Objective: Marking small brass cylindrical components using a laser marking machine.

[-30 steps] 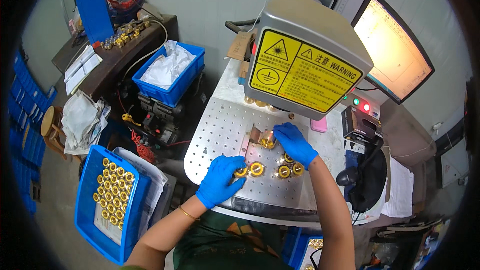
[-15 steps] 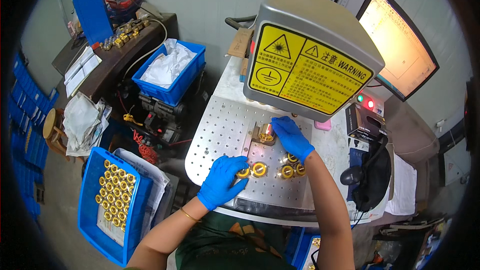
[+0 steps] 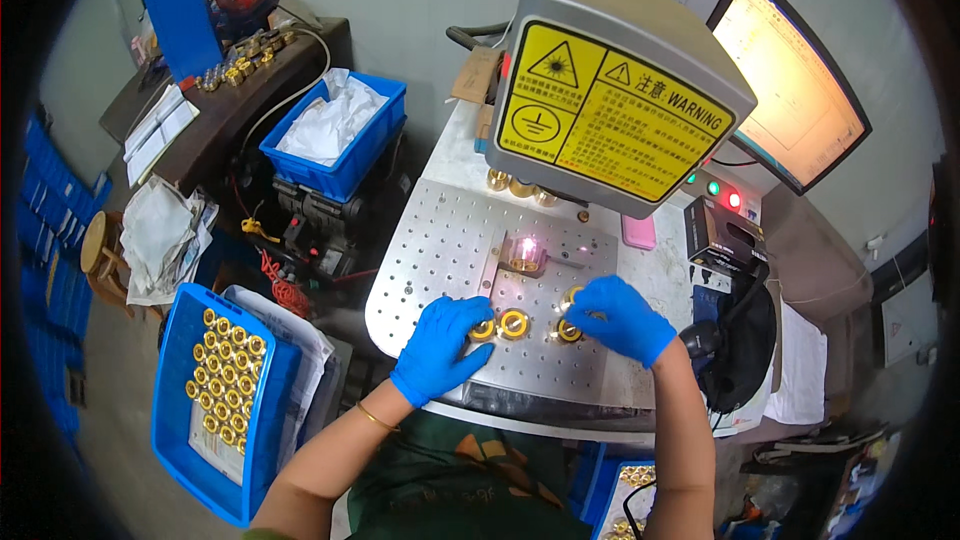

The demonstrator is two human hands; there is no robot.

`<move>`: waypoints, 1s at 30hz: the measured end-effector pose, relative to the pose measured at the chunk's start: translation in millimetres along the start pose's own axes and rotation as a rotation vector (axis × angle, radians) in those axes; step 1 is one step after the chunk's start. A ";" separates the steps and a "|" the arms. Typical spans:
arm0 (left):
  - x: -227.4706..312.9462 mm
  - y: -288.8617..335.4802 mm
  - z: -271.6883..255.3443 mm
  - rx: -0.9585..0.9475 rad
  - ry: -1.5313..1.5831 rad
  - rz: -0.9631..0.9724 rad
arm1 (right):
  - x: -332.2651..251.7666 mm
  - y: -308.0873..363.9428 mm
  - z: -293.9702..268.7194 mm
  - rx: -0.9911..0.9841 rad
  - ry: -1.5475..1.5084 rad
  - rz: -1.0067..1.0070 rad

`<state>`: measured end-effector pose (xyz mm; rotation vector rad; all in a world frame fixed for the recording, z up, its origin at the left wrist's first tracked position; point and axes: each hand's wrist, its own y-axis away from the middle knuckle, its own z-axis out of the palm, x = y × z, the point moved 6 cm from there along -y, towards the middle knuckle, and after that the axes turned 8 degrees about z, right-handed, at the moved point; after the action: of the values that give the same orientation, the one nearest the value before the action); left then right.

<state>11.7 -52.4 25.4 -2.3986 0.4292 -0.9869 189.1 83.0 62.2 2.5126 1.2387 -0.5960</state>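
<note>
My left hand [image 3: 440, 348], blue-gloved, rests on the perforated metal plate [image 3: 430, 240], its fingers and thumb closed around a round brass fitting [image 3: 482, 329]. Just right of it stands another brass fitting [image 3: 514, 324] with a yellow rim and open centre. My right hand [image 3: 624, 320], also gloved, reaches over a small cluster of brass fittings [image 3: 569, 330]; its fingers are bent together at them and partly cover them. Beyond both hands, a brass fitting [image 3: 524, 256] sits in a small holder under the machine head, with a bright pinkish glow on it.
The grey machine head [image 3: 620, 90] overhangs the plate. A lit monitor [image 3: 790, 80], a pink item [image 3: 639, 231] and a black box [image 3: 722, 235] stand to the right. At left, a blue crate [image 3: 172, 420] holds rows of brass fittings; another blue crate [image 3: 340, 175] holds white paper.
My right hand has left the fitting in the holder and come back toward me, to the cluster at right. A glow has appeared on the held fitting. My left hand stays put.
</note>
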 end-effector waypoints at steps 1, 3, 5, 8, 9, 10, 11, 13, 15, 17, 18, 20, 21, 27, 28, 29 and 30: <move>0.8 0.0 -0.3 0.008 -0.012 0.009 | -2.0 10.1 8.2 -0.114 0.085 0.007; 1.2 0.6 -0.3 0.018 -0.027 0.014 | -13.0 24.2 12.8 -0.024 0.190 -0.047; -1.2 2.3 1.8 0.008 0.001 -0.002 | -18.5 28.1 15.1 0.059 0.314 -0.083; -5.5 5.2 5.8 0.011 0.023 0.017 | -19.4 21.8 18.0 0.032 0.290 -0.137; -7.0 5.9 7.3 0.021 0.021 0.020 | -19.8 18.6 10.9 0.036 0.147 -0.201; -6.1 7.0 4.8 0.080 0.016 0.070 | -14.9 15.4 7.9 -0.002 -0.035 -0.130; -8.7 8.4 4.7 0.112 0.055 0.044 | -9.4 12.1 5.4 -0.046 -0.201 -0.054; -11.6 10.4 9.0 0.043 0.055 0.004 | -1.7 4.1 5.5 -0.023 -0.560 0.085; -12.0 12.5 9.0 0.053 0.065 -0.019 | 6.8 -0.4 7.9 0.098 -0.716 0.204; -11.2 16.1 9.9 0.023 0.070 -0.016 | 20.0 -9.0 13.1 0.123 -0.605 0.376; -8.6 16.7 8.8 0.046 0.043 0.006 | 21.3 -13.1 17.6 0.174 -0.716 0.349; -8.8 19.4 7.2 0.059 0.017 -0.004 | 30.4 -15.8 30.6 0.159 -0.852 0.424; -8.6 19.8 9.1 0.038 0.047 -0.008 | 39.5 -13.8 34.8 0.212 -0.965 0.532; -16.5 20.1 9.4 0.096 0.136 -0.066 | 35.8 -17.2 42.8 0.133 -1.046 0.413; -20.3 17.1 7.0 0.163 0.186 -0.078 | 30.5 -18.6 37.5 0.127 -0.954 0.308; -30.3 16.0 7.6 0.182 0.328 -0.171 | 32.0 -18.3 34.9 0.162 -0.848 0.327; -31.6 11.7 0.5 0.261 0.253 -0.108 | 38.5 -18.8 37.9 0.121 -0.895 0.451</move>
<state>-10.7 -47.2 0.8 -2.0903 0.2428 -1.3157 186.1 104.9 9.4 2.0523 0.3078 -1.4553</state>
